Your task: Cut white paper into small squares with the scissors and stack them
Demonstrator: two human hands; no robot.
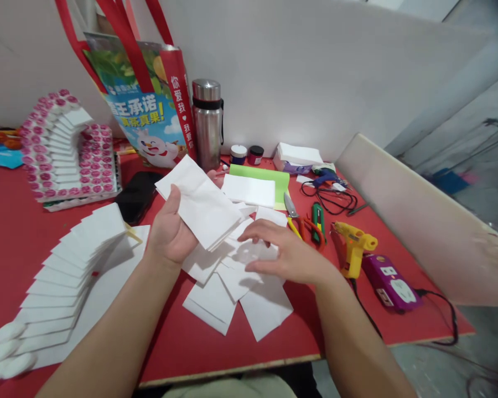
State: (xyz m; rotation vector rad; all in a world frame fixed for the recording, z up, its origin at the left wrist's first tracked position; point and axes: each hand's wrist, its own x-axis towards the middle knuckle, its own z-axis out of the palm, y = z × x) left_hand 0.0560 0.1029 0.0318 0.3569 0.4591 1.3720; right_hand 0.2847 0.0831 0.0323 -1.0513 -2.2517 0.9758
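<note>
Left hand (172, 237) and right hand (288, 251) seen bare, both forearms (118, 318) uncovered as far as shown, pale greenish cloth (236, 388) worn below, dark cloth (302, 377) glimpsed beside it

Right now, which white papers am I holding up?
The stack in your left hand: it is raised, while the loose pile below lies on the red table.
</note>
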